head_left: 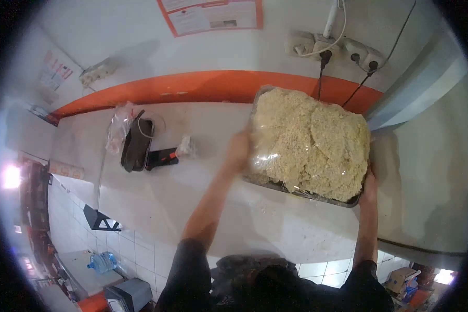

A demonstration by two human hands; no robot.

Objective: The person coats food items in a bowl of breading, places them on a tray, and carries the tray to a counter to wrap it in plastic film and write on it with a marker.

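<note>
The two hands are held well apart, clamped on opposite sides of a dark tray (317, 197). The left side is gripped by the left hand (239, 148), which is blurred; the right side, near the lower corner, is gripped by the right hand (369, 188). The fingertips of both are hidden. The tray is located over the right part of a pale counter (192, 195), near the wall; whether its base is touching the counter cannot be told.

The tray is heaped above its rim with a pale yellow crumbly mass (312, 138). Its surface is rough, grainy and uneven, marked by a shallow crease near the middle. Bright glints are thrown back by clear plastic film (267, 162), seen along the left and lower edges. The dark rim is left visible mainly along the lower side.

Well to the left, a dark open container (139, 143) is set beside a crumpled clear bag (118, 127), with a black-and-red object (163, 158) lying just to its right. The wall is edged by an orange band (208, 86), above which sockets (325, 44) are mounted.
</note>
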